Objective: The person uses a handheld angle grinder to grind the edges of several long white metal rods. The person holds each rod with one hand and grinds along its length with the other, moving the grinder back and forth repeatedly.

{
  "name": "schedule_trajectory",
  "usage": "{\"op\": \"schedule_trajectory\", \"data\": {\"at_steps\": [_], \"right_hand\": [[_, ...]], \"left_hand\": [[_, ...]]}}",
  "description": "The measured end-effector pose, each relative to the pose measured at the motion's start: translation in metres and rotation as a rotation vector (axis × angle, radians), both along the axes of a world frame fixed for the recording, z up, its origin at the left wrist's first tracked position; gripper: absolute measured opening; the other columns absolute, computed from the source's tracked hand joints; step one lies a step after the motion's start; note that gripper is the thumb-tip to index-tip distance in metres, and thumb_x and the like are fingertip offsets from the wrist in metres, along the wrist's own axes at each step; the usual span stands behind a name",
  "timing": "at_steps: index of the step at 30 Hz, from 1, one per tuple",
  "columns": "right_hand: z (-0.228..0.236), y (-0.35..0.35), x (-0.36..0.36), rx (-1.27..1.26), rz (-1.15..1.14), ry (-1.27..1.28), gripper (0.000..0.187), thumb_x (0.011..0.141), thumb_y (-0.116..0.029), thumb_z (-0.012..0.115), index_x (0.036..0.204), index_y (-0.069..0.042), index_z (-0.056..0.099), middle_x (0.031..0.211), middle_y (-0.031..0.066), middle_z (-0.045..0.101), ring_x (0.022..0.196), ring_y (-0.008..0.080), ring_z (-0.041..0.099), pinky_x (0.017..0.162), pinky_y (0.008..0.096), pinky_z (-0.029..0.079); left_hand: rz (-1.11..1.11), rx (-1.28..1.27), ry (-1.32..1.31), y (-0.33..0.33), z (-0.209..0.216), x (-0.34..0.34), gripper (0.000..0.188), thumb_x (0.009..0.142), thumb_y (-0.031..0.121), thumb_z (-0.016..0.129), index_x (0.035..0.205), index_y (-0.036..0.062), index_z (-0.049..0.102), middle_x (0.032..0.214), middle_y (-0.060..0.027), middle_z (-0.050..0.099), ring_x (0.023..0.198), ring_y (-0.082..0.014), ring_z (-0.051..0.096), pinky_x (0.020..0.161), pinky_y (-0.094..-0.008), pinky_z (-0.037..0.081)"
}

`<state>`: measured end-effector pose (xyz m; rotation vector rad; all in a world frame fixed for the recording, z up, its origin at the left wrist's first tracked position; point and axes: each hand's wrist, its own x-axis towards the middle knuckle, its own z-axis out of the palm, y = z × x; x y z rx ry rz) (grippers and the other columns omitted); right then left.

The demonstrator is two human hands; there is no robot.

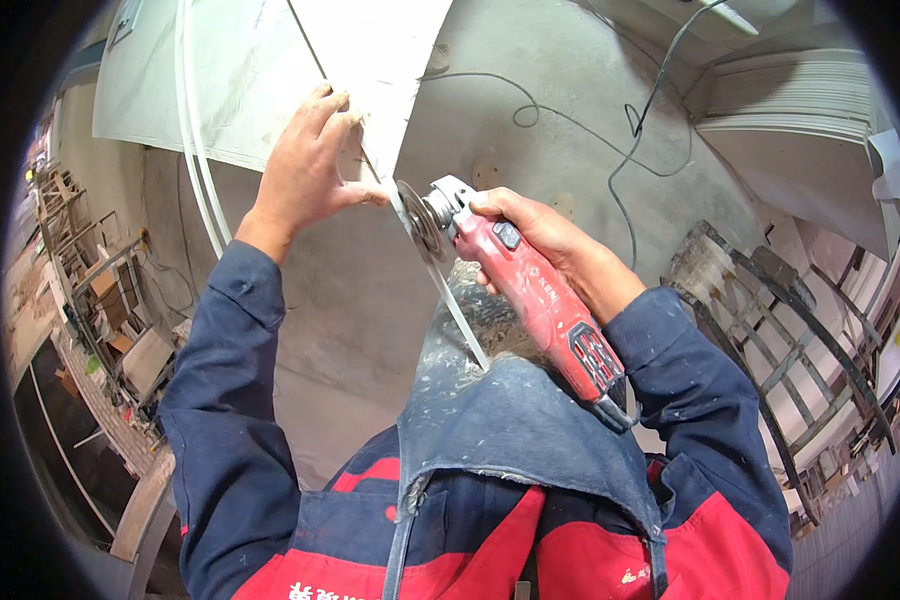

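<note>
My right hand [535,235] is wrapped round the body of a red angle grinder [540,290], thumb near its head. The grinder's disc [425,220] stands right at a narrow whitish strip [455,305] and seems to touch it; whether it spins I cannot tell. That strip runs from the white board [390,60] down toward my apron [530,420]. My left hand [310,165] grips the strip just beyond the disc, its thumb close to the disc and its fingertips at a dark line along the board. The finger contact is partly hidden.
Two white strips [188,130] hang off the board's left part. A dark cable [540,105] loops over the grey floor [570,60]. Stacked white panels [790,100] are at the far right, with a metal frame [785,350] nearer. Cluttered racks [100,290] stand left.
</note>
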<state>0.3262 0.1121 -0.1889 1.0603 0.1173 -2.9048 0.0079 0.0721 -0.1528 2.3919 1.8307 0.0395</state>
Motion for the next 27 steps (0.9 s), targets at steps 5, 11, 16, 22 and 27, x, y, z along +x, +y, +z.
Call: {"op": "schedule_trajectory", "data": {"at_steps": [5, 11, 16, 22, 27], "right_hand": [[0.001, 0.005, -0.004, 0.026, 0.021, -0.015, 0.032, 0.102, -0.037, 0.067, 0.111, -0.006, 0.067, 0.084, 0.0073, 0.071, 0.056, 0.0209, 0.07, 0.051, 0.0367, 0.064], [-0.003, 0.004, -0.006, 0.051, 0.017, 0.002, 0.032, 0.102, -0.038, 0.068, 0.111, -0.007, 0.066, 0.085, 0.0074, 0.071, 0.056, 0.0226, 0.07, 0.051, 0.0365, 0.063], [-0.015, -0.006, 0.003, -0.046, -0.011, 0.029, 0.036, 0.102, -0.039, 0.067, 0.111, -0.005, 0.067, 0.081, 0.0085, 0.071, 0.054, 0.0231, 0.07, 0.051, 0.0364, 0.063], [-0.006, -0.015, 0.017, -0.076, -0.003, -0.022, 0.035, 0.102, -0.039, 0.067, 0.109, -0.004, 0.067, 0.081, 0.0105, 0.072, 0.055, 0.0245, 0.071, 0.048, 0.0365, 0.062], [-0.004, -0.014, 0.011, -0.051, -0.003, -0.011, 0.034, 0.101, -0.037, 0.068, 0.11, -0.005, 0.067, 0.086, 0.0108, 0.073, 0.055, 0.0239, 0.071, 0.048, 0.0369, 0.062]], "left_hand": [[-0.002, 0.017, -0.022, -0.01, -0.003, 0.003, 0.104, 0.059, 0.069, 0.093, 0.136, 0.0059, 0.061, 0.148, -0.0191, 0.056, 0.15, -0.0427, 0.045, 0.12, -0.0522, 0.044], [-0.009, 0.017, -0.052, -0.016, -0.002, 0.006, 0.105, 0.061, 0.067, 0.093, 0.14, 0.0065, 0.059, 0.15, -0.0177, 0.055, 0.148, -0.0423, 0.046, 0.119, -0.0507, 0.045], [-0.002, -0.063, -0.002, 0.005, 0.011, -0.015, 0.106, 0.062, 0.067, 0.093, 0.145, 0.0115, 0.059, 0.156, -0.0156, 0.051, 0.145, -0.0403, 0.048, 0.119, -0.0495, 0.046], [-0.023, 0.006, 0.085, 0.04, 0.0, -0.046, 0.102, 0.061, 0.071, 0.092, 0.143, 0.018, 0.061, 0.163, -0.0117, 0.047, 0.155, -0.037, 0.038, 0.126, -0.0515, 0.04], [-0.041, 0.007, 0.026, 0.033, -0.002, -0.038, 0.096, 0.061, 0.068, 0.093, 0.135, 0.0139, 0.066, 0.159, -0.0117, 0.052, 0.157, -0.039, 0.037, 0.126, -0.0522, 0.039]]}}
